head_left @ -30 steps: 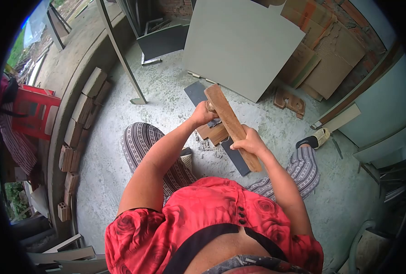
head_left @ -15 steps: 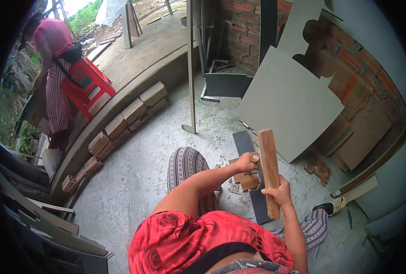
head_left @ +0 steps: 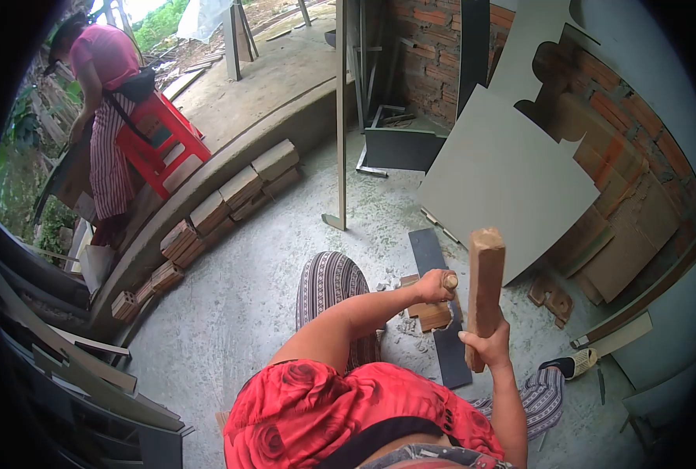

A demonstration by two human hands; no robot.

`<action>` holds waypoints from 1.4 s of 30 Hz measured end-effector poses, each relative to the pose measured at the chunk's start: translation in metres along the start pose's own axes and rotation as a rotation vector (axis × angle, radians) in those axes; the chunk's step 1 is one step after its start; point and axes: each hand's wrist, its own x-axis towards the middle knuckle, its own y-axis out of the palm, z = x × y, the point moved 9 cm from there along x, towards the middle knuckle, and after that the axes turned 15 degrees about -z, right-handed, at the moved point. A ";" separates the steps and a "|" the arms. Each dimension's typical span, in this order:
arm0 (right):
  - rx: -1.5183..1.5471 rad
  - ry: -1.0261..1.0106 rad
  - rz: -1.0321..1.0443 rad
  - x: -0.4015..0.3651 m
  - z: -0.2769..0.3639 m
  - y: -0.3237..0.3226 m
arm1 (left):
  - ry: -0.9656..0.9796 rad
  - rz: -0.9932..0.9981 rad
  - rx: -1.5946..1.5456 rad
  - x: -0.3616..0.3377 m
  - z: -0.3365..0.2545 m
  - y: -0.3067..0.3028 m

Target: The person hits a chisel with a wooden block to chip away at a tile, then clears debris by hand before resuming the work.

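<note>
My left hand (head_left: 432,287) is wrapped around an upright wooden-handled chisel; only the round end of its handle (head_left: 450,281) shows above the fist, and the blade is hidden. Below it lies a brown piece of wood (head_left: 434,316) on a long dark board (head_left: 451,356) on the floor. My right hand (head_left: 489,344) grips a thick squared wooden billet (head_left: 486,285) near its lower end. The billet stands nearly upright, just right of the chisel and apart from it. Pale wood chips (head_left: 412,327) lie around the work.
A large grey panel (head_left: 508,184) leans at the right, near a carved wooden piece (head_left: 550,299). Bricks (head_left: 207,211) line the low curb at left. A person (head_left: 109,70) bends beside a red stool (head_left: 160,144). A thin post (head_left: 342,117) stands ahead.
The billet in my right hand has shifted right, away from the chisel, and its top now tips more toward me. The whole view has shifted slightly.
</note>
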 end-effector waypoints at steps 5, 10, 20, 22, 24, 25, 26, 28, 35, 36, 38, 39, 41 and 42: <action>-0.435 0.298 0.198 -0.015 -0.094 0.012 | 0.093 -0.098 -0.061 0.009 0.026 0.009; -0.526 0.219 0.203 -0.016 -0.084 0.016 | 0.355 -0.078 0.110 0.014 0.026 0.017; -0.516 0.231 0.210 -0.020 -0.075 0.013 | 0.314 -0.043 0.172 0.016 0.036 0.024; -0.485 0.232 0.208 -0.021 -0.068 0.014 | 0.320 -0.083 0.115 0.011 0.031 0.021; -0.209 0.177 0.130 -0.019 -0.040 0.013 | 0.212 -0.068 -0.029 0.007 0.021 0.013; -0.211 0.175 0.146 -0.020 -0.030 0.013 | 0.204 -0.082 -0.032 0.005 0.017 0.011; -0.093 0.114 0.095 -0.018 -0.011 0.011 | 0.175 -0.065 -0.055 0.005 0.017 0.013; 0.067 0.037 0.047 -0.015 0.014 0.006 | 0.156 -0.072 -0.061 0.002 0.006 0.006; -0.597 0.202 0.136 -0.014 -0.071 0.002 | 0.073 -0.031 -0.089 0.004 0.021 0.011; -0.599 0.207 0.139 -0.015 -0.072 0.003 | 0.119 -0.039 -0.052 0.006 0.019 0.010; -0.617 0.197 0.169 -0.017 -0.070 0.006 | 0.184 -0.052 0.004 0.009 0.024 0.014; -0.618 0.198 0.170 -0.019 -0.069 0.008 | 0.183 -0.051 0.003 0.013 0.034 0.018; -0.693 0.170 0.190 -0.019 -0.069 0.012 | 0.337 -0.128 0.064 0.017 0.035 0.019; -0.696 0.169 0.187 -0.019 -0.070 0.011 | 0.340 -0.128 0.062 0.017 0.031 0.018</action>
